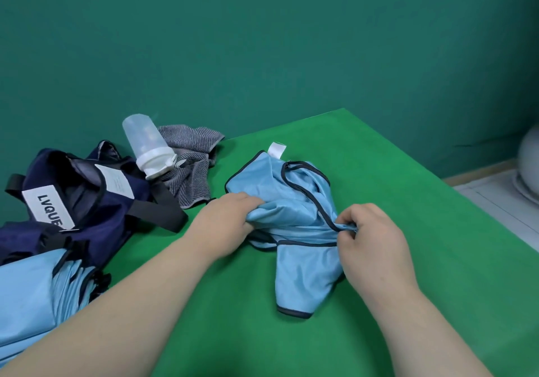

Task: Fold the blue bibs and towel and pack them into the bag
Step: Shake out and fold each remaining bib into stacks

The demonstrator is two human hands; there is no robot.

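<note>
A crumpled light blue bib [294, 210] with dark trim and a white tag lies in the middle of the green table [408, 231]. My left hand [227, 225] grips a bunch of its fabric at the left side. My right hand [373, 245] pinches its dark-trimmed edge at the right. A stack of more blue bibs [38, 295] lies at the lower left. The navy bag [78, 201] with a white label lies open at the left. A grey striped towel [192, 172] sits crumpled behind the bag.
A clear plastic bottle [148, 146] with a white cap leans on the bag and towel. The table's right edge drops to a pale floor with a white rounded object [529, 166]. A green wall stands behind.
</note>
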